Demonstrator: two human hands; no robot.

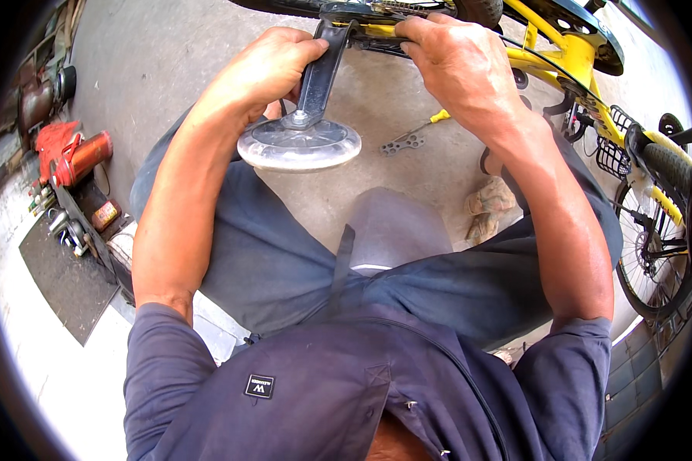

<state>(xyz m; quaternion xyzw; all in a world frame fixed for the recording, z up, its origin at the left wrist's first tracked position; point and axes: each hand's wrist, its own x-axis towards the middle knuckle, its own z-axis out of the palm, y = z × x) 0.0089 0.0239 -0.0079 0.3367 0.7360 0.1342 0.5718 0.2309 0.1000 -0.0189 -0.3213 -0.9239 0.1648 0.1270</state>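
Note:
My left hand is closed on a black bracket with a small clear-rimmed wheel bolted to its lower end. The bracket's upper end meets the rear of a yellow bicycle at the top. My right hand grips the yellow tube by the chain, just right of the bracket; what else its fingertips hold is hidden. Below, on the concrete floor, lie a yellow-handled screwdriver and a flat metal spanner with holes, between my knees.
At the right stands another wheel with bicycle parts and a black wire basket. Along the left lie red tools, machinery and a dark mat. A pair of soiled gloves lies beside my right leg.

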